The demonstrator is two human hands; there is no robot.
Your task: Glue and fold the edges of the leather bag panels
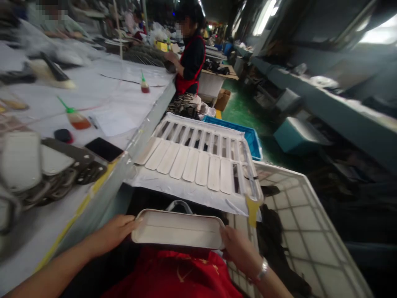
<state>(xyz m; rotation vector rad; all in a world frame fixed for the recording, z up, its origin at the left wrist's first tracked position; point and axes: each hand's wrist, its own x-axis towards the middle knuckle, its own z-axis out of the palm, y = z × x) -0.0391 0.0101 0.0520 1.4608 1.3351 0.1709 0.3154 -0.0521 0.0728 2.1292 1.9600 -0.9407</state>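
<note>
In front of the red apron, I hold a long off-white panel [180,228] with rounded corners, a dark edge and a loop handle [179,206] at its far side. My left hand [119,231] pinches its left end. My right hand [238,250] is closed on the right end, with some fingers hidden behind it. Just beyond lies a white slotted rack [186,191], where several similar pale strips [190,165] lie in a row.
A white grid crate [305,219] with dark pieces stands to the right, and a blue crate [256,145] behind the rack. On the left table are stacked bag parts [57,161], a phone [104,149] and glue bottles [77,118]. A co-worker [192,54] stands farther along.
</note>
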